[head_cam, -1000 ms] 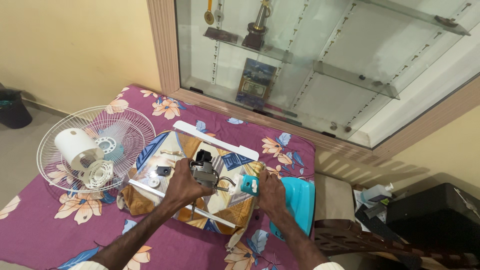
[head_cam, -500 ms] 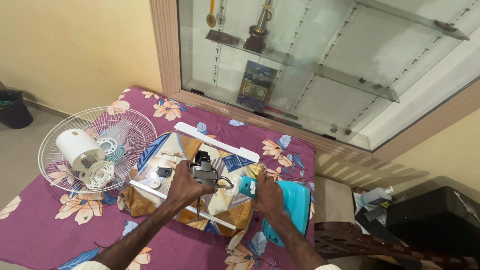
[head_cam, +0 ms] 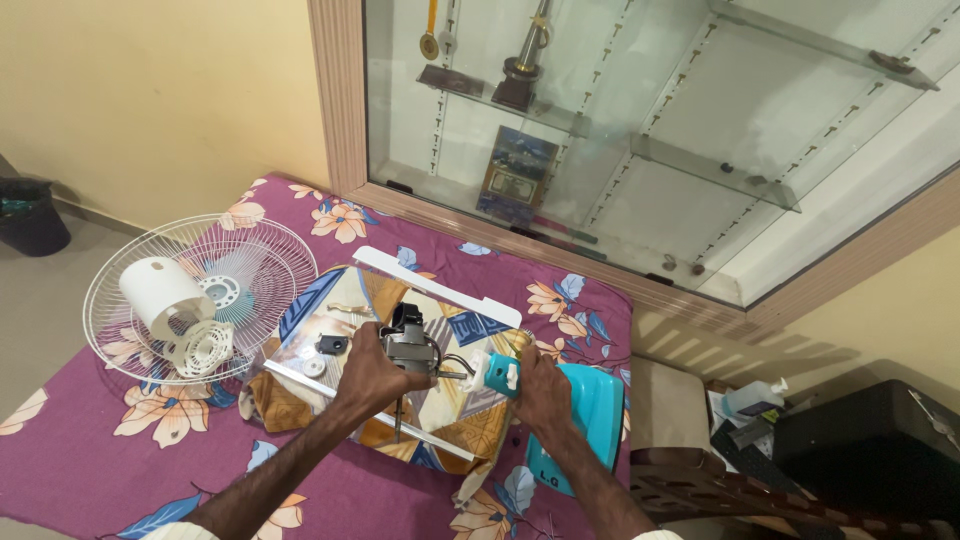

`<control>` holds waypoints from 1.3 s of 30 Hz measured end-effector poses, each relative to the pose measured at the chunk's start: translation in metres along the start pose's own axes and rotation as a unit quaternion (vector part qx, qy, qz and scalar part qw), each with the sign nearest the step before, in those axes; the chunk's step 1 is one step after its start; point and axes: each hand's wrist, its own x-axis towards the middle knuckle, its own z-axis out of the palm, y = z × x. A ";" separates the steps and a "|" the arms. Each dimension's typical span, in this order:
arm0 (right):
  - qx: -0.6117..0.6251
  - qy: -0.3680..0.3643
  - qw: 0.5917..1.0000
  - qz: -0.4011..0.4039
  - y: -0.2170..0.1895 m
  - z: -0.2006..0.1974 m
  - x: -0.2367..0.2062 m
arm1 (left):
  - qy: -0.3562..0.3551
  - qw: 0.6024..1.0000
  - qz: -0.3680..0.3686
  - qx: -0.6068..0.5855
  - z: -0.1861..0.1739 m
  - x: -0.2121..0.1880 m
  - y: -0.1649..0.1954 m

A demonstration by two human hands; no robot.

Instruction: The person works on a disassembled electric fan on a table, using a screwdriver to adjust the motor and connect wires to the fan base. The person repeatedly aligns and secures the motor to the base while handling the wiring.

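Head view: left hand (head_cam: 368, 372) is clamped over a grey fan motor (head_cam: 408, 345), fingers curled round its body, black wires trailing off toward the right hand. The motor sits about mid-way on a clear tray (head_cam: 300, 345) with white rails, which rests on a patterned cloth over the purple floral sheet (head_cam: 120, 470). Right hand (head_cam: 541, 392), at the tray's right end, has its fingers wrapped around a small teal-and-white part (head_cam: 495, 373); fingertips hidden under it, so exact pinch can't be told. Inside the tray, left of the motor: a small black piece (head_cam: 331, 346) and a small round white piece (head_cam: 314, 366) (too small to identify further). Just right of the tray, partly under the right wrist, a teal plastic housing (head_cam: 592, 415). Left of the tray, touching its corner, a white wire fan guard (head_cam: 200, 297) lying flat with a white motor cover (head_cam: 160, 297) on it. Behind the tray, a glass-fronted cabinet (head_cam: 640, 150) holding a trophy (head_cam: 520, 60), a medal and a framed picture on its shelves.
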 end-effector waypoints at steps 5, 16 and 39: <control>0.009 -0.018 1.000 0.017 0.002 -0.002 -0.001 | 0.015 1.000 0.019 -0.001 -0.001 0.001 -0.002; 0.006 -0.011 1.000 -0.010 0.004 -0.003 -0.001 | -0.009 1.000 0.022 0.019 -0.001 0.002 -0.002; -0.007 -0.198 0.977 -0.083 -0.029 -0.034 0.026 | -0.066 0.993 0.089 -0.048 -0.002 0.003 -0.021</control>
